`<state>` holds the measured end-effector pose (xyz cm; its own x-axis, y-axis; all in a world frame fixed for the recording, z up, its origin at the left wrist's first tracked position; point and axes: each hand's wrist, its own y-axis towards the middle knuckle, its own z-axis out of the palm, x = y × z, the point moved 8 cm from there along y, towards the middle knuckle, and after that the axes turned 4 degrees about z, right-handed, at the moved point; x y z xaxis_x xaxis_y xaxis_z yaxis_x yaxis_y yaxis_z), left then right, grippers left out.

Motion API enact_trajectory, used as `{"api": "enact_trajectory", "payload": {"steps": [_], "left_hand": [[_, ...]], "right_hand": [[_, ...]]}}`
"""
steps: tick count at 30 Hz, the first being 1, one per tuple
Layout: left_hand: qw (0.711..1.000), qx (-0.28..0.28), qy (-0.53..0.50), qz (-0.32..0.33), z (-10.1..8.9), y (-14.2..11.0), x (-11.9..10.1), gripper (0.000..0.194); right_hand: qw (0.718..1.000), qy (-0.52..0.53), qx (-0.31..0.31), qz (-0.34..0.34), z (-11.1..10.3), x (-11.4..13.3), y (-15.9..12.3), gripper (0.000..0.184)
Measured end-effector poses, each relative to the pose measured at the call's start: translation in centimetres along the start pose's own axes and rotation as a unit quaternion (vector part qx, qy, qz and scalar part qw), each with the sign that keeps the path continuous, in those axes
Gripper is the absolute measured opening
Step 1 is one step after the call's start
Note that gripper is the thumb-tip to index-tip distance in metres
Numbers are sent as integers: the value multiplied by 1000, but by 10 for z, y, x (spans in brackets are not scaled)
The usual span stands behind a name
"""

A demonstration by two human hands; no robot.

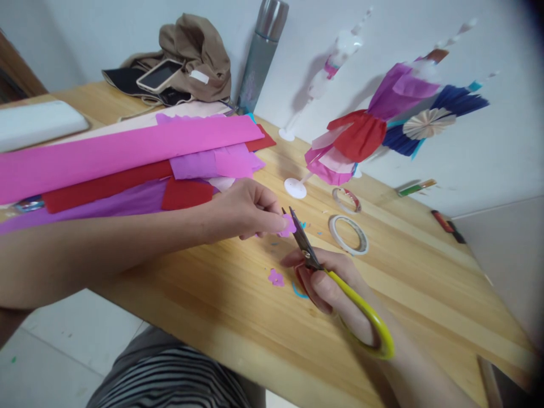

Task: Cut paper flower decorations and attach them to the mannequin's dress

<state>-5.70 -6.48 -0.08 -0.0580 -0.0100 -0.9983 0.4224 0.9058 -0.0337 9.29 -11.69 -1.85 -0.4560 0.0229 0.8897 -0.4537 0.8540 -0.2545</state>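
The pale wooden table (191, 306) spans most of the frame. Layered at left on it are sheets of pink, red and purple crepe paper (127, 150), the topmost a long, smooth, bright pink strip. Right of upper center leans a stand dressed in crumpled purple, red and pink paper (361, 130). Near the center, the left hand (250, 212) pinches a piece of paper between thumb and fingers. Coming from the lower right, the right hand (340, 283) grips the scissors (361, 309), which have dark, parted blades and a yellow-green outer handle with red inside. A white tape roll (333, 231) lies right of the blades. The pinched purple-pink paper piece (289, 226) is small and thin, with a wavy edge, right beside the blades. Below it, a smaller flower cutout (276, 277) of similar color, with rounded lobes, lies on the wood.
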Motion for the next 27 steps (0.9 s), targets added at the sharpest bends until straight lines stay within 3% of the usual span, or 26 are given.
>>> {"api": "enact_trajectory", "payload": {"steps": [12,21,27], "left_hand": [[1000,-7,-17,-7,1,1,5,19],[996,6,-92,-17,4,0,5,24],[981,-55,-188,-3,2,0,22,30]], "right_hand": [[998,57,11,19,2,-9,-1,61],[997,75,1,-5,-1,-25,6,68],[995,102,-14,-18,2,-19,6,60]]}}
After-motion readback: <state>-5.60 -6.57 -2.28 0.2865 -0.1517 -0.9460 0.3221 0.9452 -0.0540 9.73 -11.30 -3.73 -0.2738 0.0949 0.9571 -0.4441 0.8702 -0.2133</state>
